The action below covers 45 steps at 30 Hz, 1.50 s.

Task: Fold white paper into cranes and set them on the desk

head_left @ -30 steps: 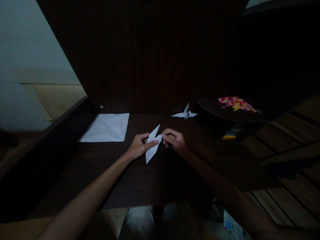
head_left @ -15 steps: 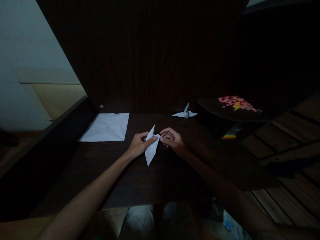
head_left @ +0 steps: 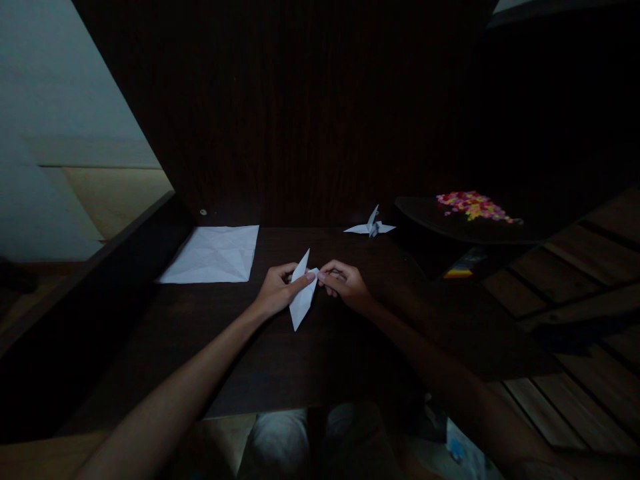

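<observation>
A partly folded white origami paper (head_left: 301,308) with pointed ends is held above the dark table, one point up and one down. My left hand (head_left: 279,289) is closed on it, thumb across its front and fingers behind. At its upper right edge, my right hand (head_left: 346,281) pinches a small corner between thumb and forefinger, the other fingers curled. Beyond my right hand a finished white paper crane (head_left: 371,228) rests near the back panel. To the left lie creased white paper sheets (head_left: 216,255).
A dark raised board (head_left: 425,220) at the right carries a heap of small pink, red and yellow pieces (head_left: 474,206). A dark side panel (head_left: 95,307) bounds the table (head_left: 270,387) on the left, and a tall dark panel (head_left: 300,113) rises behind. Wooden slats (head_left: 545,407) lie at the right.
My right fingers have closed in on the corner of the folded paper, with the forefinger brought down to the thumb. My left hand stays nearly still.
</observation>
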Motion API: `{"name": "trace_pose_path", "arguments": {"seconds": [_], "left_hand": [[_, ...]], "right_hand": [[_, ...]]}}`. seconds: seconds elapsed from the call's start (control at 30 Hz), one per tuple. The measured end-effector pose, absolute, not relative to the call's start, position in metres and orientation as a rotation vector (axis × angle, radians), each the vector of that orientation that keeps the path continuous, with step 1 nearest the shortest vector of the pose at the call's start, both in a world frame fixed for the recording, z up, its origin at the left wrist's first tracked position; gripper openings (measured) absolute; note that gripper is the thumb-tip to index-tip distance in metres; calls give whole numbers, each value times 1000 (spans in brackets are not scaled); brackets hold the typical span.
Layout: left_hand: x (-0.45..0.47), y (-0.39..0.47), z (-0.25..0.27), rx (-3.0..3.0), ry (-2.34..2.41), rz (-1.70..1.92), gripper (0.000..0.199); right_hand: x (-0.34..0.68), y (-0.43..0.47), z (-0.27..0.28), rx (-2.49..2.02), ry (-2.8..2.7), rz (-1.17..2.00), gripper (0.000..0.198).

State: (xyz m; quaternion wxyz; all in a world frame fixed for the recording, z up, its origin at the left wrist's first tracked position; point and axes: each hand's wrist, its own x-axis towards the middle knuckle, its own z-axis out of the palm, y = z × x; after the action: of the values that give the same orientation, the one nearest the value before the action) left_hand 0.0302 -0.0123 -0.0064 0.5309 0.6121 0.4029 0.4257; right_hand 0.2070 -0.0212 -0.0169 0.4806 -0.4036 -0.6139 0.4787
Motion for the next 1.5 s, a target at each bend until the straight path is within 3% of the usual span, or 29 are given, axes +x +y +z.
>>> {"name": "trace_pose_path", "arguments": {"seconds": [0.63,1.17,1.5], "left_hand": [[29,-13,-4,1547,995,1035,30],[28,-7,-7,1360,921,1007,32],[28,-8,-6,1383,918,998,27]], "right_hand": [[205,-25,-13,-1005,-1526,1229,23],[210,-18,-17,-1026,-1355,1089,17],[209,-16,-19,-1081,-1390,1086,28]]}}
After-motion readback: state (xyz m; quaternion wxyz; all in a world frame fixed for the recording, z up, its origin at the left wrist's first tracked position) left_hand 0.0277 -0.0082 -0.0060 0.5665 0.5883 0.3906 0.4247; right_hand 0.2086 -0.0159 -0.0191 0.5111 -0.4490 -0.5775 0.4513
